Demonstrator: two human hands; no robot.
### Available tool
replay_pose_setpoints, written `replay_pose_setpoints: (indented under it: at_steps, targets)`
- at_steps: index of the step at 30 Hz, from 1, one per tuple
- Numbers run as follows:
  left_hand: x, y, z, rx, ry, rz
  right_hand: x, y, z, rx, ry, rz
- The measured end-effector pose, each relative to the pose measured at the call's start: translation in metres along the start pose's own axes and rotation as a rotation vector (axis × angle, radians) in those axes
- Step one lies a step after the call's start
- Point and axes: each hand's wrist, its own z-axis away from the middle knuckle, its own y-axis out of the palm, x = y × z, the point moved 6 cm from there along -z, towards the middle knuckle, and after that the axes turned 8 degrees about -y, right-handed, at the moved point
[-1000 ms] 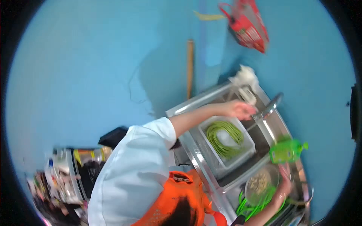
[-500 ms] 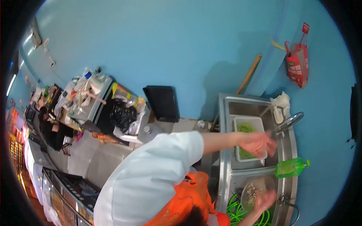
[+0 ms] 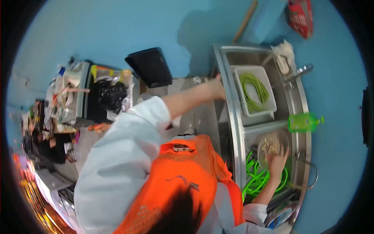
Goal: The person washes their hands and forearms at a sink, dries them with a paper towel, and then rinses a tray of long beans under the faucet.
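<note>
My left hand [image 3: 216, 89] is at the outer left edge of the steel sink [image 3: 236, 128]. Motion blur hides its fingers, so I cannot make out whether it grips anything. Lower down, my right hand [image 3: 276, 160] reaches over a round translucent bowl [image 3: 260, 155] holding small pale pieces. Its visible fingers are stretched and apart at the bowl, touching it or its contents. Bright green hose-like loops [image 3: 253, 185] lie beside the bowl in the same basin. In the other basin, a white rectangular tub [image 3: 238, 84] holds long thin green strands [image 3: 259, 93], perhaps beans.
A green pump bottle [image 3: 302, 123] sits on the ledge between two faucets [image 3: 306, 70]. White cloth or plastic [image 3: 286, 50] lies at the top corner. A black tray [image 3: 150, 68] leans on the wall near a black bag [image 3: 109, 95]. Behind it stands a cluttered table [image 3: 80, 97].
My left hand has moved left from above the green strands to the sink's outer edge. My right hand has come down to the bowl. The view has shifted, bringing the orange apron into sight.
</note>
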Motion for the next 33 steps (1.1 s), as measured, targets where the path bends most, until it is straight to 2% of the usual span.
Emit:
replay_pose_setpoints:
  at_steps: [1, 2, 3, 4, 6, 7, 8, 9, 11, 12, 15, 16, 17, 18, 19, 20, 24, 25, 27, 28, 29, 30, 31, 33]
  targets:
    - [0.0, -0.019, 0.013, -0.039, -0.002, -0.283, 0.039, -0.016, 0.007, -0.102, -0.034, -0.111]
    - [-0.011, -0.039, 0.027, -0.063, 0.041, -0.395, 0.079, -0.034, 0.008, -0.206, -0.075, -0.217]
    - [-0.043, -0.061, 0.049, -0.077, -0.136, -0.247, 0.103, -0.048, 0.012, -0.319, -0.114, -0.324]
    - [-0.068, -0.08, 0.066, -0.076, -0.152, -0.152, 0.114, -0.062, 0.021, -0.293, -0.376, -0.555]
    - [-0.082, -0.138, 0.093, -0.18, 0.157, 0.008, 0.146, -0.085, 0.042, -0.379, -0.547, -1.12]
    - [-0.093, -0.154, 0.104, -0.127, 0.344, 0.347, 0.148, -0.085, 0.042, -0.323, -0.665, -1.401]
    - [-0.071, -0.152, 0.093, -0.104, 0.198, 0.357, 0.146, -0.086, 0.037, -0.254, -0.797, -1.679]
    - [-0.039, -0.147, 0.083, -0.077, 0.053, 0.355, 0.115, -0.067, 0.021, -0.202, -0.702, -1.789]
    - [0.031, -0.128, 0.072, -0.019, -0.242, 0.339, 0.078, -0.015, -0.015, -0.169, -0.308, -0.99]
    - [0.053, -0.122, 0.072, 0.001, -0.391, 0.329, 0.074, 0.004, -0.028, -0.133, -0.004, -0.084]
    - [0.018, -0.134, 0.074, 0.026, -0.137, -0.533, 0.159, -0.02, -0.016, -0.277, -0.092, -0.049]
    - [-0.02, -0.146, 0.084, -0.082, -0.23, -0.277, 0.174, -0.042, 0.004, -0.379, 0.05, -0.119]
    - [-0.039, -0.168, 0.085, -0.074, -0.076, -0.175, 0.159, -0.054, 0.029, -0.406, 0.061, -0.244]
    - [-0.054, -0.199, 0.091, -0.126, 0.021, -0.11, 0.184, -0.066, 0.043, -0.475, -0.228, -0.567]
    - [-0.065, -0.221, 0.095, -0.18, 0.121, -0.048, 0.196, -0.075, 0.059, -0.534, -0.435, -1.099]
    - [-0.054, -0.211, 0.089, -0.062, 0.042, -0.241, 0.194, -0.08, 0.066, -0.506, -0.605, -1.437]
    - [0.062, -0.139, 0.081, 0.448, -0.254, -1.022, 0.115, 0.005, 0.019, -0.585, 0.324, -1.136]
    - [0.096, -0.123, 0.084, 0.561, -0.328, -1.215, 0.118, 0.007, 0.02, -0.55, 0.309, -0.975]
    - [0.152, -0.125, 0.104, 0.519, -0.628, -1.524, 0.126, 0.017, 0.033, -0.495, 0.295, -0.667]
    - [0.125, -0.116, 0.124, 0.49, -0.686, -1.148, 0.129, 0.022, 0.039, -0.46, 0.292, -0.518]
    - [0.179, -0.11, 0.183, 0.885, -0.759, -0.623, 0.132, 0.027, 0.049, -0.435, 0.3, -0.371]
    - [0.168, -0.093, 0.237, 1.15, -1.029, -0.426, 0.14, 0.022, 0.057, -0.42, 0.281, -0.209]
    - [0.154, -0.061, 0.304, 1.412, -1.278, 0.153, 0.14, 0.023, 0.064, -0.426, 0.305, -0.145]
    - [0.153, -0.046, 0.378, 1.508, -1.336, 0.071, 0.135, 0.03, 0.072, -0.431, 0.369, -0.081]
